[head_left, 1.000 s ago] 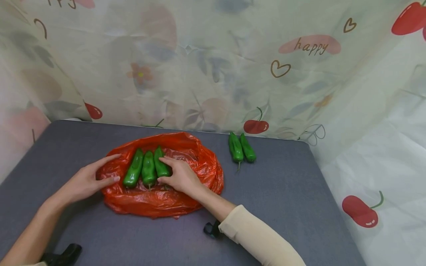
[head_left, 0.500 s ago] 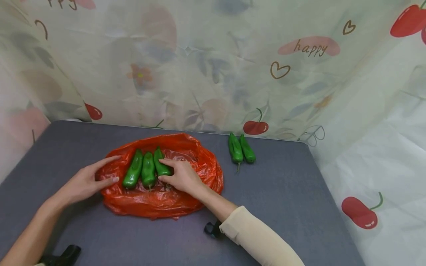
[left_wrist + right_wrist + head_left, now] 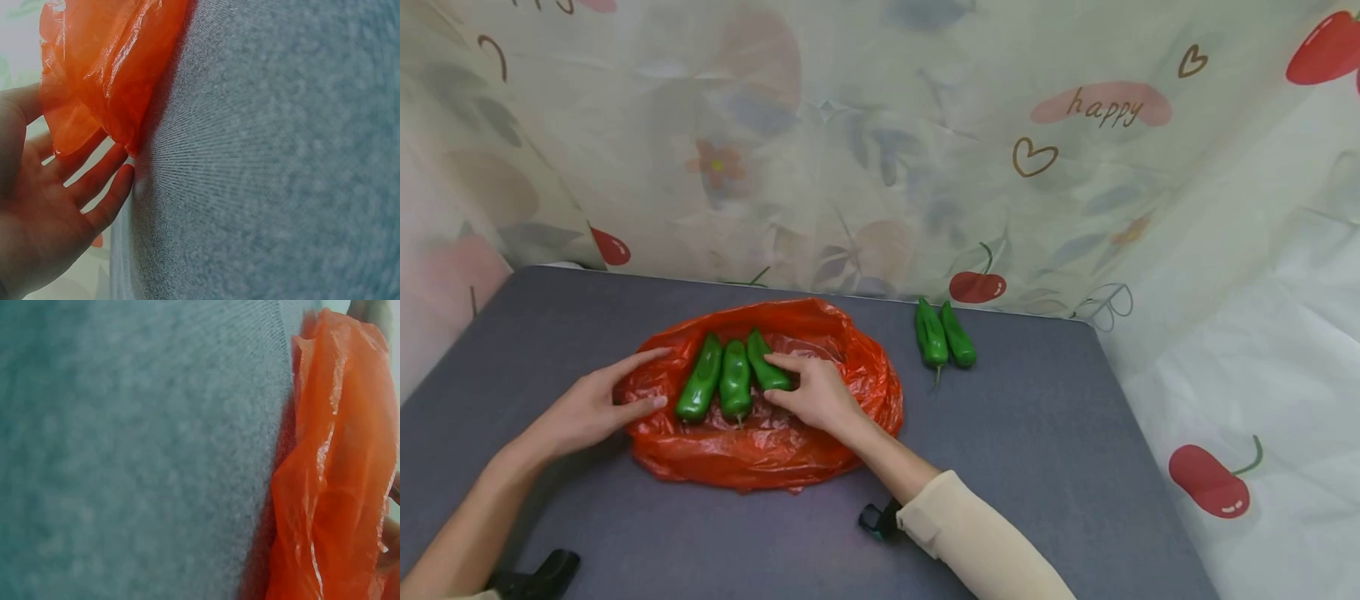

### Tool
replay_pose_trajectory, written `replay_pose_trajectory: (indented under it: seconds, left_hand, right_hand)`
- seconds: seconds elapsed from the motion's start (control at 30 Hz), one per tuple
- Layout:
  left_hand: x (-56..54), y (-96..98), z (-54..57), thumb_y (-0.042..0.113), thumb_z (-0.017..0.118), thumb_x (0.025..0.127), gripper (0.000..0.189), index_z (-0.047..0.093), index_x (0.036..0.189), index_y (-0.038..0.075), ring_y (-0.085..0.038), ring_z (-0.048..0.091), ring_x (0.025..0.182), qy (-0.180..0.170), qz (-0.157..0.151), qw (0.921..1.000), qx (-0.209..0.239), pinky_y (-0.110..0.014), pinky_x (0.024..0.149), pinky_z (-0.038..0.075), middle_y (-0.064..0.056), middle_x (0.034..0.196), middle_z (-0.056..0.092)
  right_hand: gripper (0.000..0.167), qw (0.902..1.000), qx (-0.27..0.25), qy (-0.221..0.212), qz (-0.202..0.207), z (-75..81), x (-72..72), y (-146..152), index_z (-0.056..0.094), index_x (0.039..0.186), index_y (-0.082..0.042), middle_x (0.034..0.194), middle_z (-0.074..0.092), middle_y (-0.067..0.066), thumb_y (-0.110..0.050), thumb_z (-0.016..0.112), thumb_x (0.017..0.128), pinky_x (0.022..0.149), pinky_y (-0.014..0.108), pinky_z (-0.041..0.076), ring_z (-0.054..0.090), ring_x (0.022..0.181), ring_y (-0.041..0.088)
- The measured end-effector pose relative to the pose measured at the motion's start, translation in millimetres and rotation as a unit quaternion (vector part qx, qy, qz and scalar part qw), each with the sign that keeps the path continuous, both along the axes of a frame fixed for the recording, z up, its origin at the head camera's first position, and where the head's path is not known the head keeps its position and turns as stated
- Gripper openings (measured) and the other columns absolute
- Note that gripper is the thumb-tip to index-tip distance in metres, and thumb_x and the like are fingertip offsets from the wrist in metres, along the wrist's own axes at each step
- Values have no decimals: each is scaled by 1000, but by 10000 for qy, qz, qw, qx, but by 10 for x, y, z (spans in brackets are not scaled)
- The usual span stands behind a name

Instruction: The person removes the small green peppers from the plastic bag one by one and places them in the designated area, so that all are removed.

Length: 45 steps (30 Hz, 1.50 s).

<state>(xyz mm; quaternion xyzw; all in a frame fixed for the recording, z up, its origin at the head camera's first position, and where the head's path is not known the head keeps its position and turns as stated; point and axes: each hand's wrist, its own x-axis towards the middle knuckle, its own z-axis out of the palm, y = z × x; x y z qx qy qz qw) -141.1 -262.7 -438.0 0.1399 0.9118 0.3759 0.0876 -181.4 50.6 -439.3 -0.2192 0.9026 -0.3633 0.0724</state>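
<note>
Partly, I'm watching blind: the right hand [image 3: 820,396] covers some of the lower end of the slanting pepper [image 3: 762,360] it pinches between thumb and finger, and from the right wrist the red bag [image 3: 722,460] blocks nearly all of that hand. The left hand [image 3: 583,412] has its fingers loosely spread, touching the bag's left side; from its own wrist, I see the bag overlap some of them. One black wrist device [image 3: 553,573] is cut off below; another shows only partly beneath the cream sleeve [image 3: 985,533]. Counting, I get five green peppers: three inside the one bag, namely the slanting one, a middle pepper [image 3: 735,383] and a left pepper [image 3: 699,383], plus a loose pair [image 3: 933,337] near the far edge of the bench [image 3: 1037,433].
</note>
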Motion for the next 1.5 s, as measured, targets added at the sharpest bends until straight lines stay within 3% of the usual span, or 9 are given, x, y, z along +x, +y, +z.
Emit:
replay_pose_trajectory:
  seconds: [0.13, 0.33, 0.5, 0.57, 0.7, 0.83, 1.07, 1.5]
  left_hand:
    - [1, 1, 10, 35, 69, 95, 70, 38, 153, 9, -37, 54, 115, -8, 22, 10000, -18, -20, 83, 46, -29, 138, 50]
    - [6, 8, 7, 35, 68, 95, 71, 37, 153, 9, -39, 54, 117, -19, 37, 10000, -45, -43, 89, 50, -30, 139, 49]
    - [2, 10, -3, 35, 68, 95, 71, 37, 153, 11, -38, 55, 116, -42, 44, 10000, -15, -25, 84, 48, -29, 139, 49]
    - [0, 10, -9, 35, 68, 95, 71, 37, 153, 11, -38, 55, 116, -42, 49, 10000, -23, -25, 83, 48, -29, 139, 49]
    - [0, 13, -21, 35, 68, 95, 72, 36, 153, 9, -40, 55, 115, -28, 54, 10000, -46, -44, 88, 51, -31, 138, 49]
    - [-4, 18, -35, 35, 68, 95, 72, 35, 154, 8, -43, 53, 117, -54, 50, 10000, -11, -61, 92, 45, -32, 140, 47]
    - [-19, 26, -33, 36, 67, 96, 72, 35, 154, 10, -44, 52, 119, -95, 45, 9999, 12, -63, 93, 44, -32, 141, 46]
    - [-10, 34, -23, 35, 68, 95, 72, 35, 154, 10, -45, 50, 120, -55, 48, 10000, 9, -64, 94, 42, -33, 141, 45]
  right_hand:
    - [51, 9999, -162, 26, -20, 14, 4, 39, 62, 137, -23, 133, 63, -2, -26, 77, 88, 83, 17, 48, 61, 106, 5]
    - [50, 9991, -434, -2, 30, 40, 7, 98, 63, 136, -21, 132, 64, 0, -24, 77, 88, 81, 17, 49, 62, 104, 5]
    - [50, 9978, -662, -11, 36, 50, 25, 150, 64, 135, -20, 133, 64, -1, -21, 77, 87, 78, 17, 50, 63, 98, 4]
    - [48, 9968, -801, -44, -25, 60, 35, 169, 65, 134, -20, 132, 64, -2, -18, 76, 87, 74, 17, 50, 63, 92, 4]
    - [47, 9938, -1091, -117, -156, 81, 54, 219, 66, 133, -19, 132, 64, -1, -15, 75, 87, 68, 19, 51, 62, 86, 8]
    - [46, 9903, -1341, -274, -226, 90, 59, 278, 65, 134, -18, 129, 65, 3, -13, 74, 89, 70, 20, 53, 67, 89, 12]
    - [45, 9852, -1618, -402, -407, 134, 62, 387, 66, 132, -19, 108, 71, 9, -13, 73, 89, 69, 24, 55, 69, 85, 15]
    - [45, 9748, -2107, -456, -575, 160, 86, 614, 67, 131, -24, 117, 68, 5, -12, 75, 88, 70, 30, 57, 70, 85, 15]
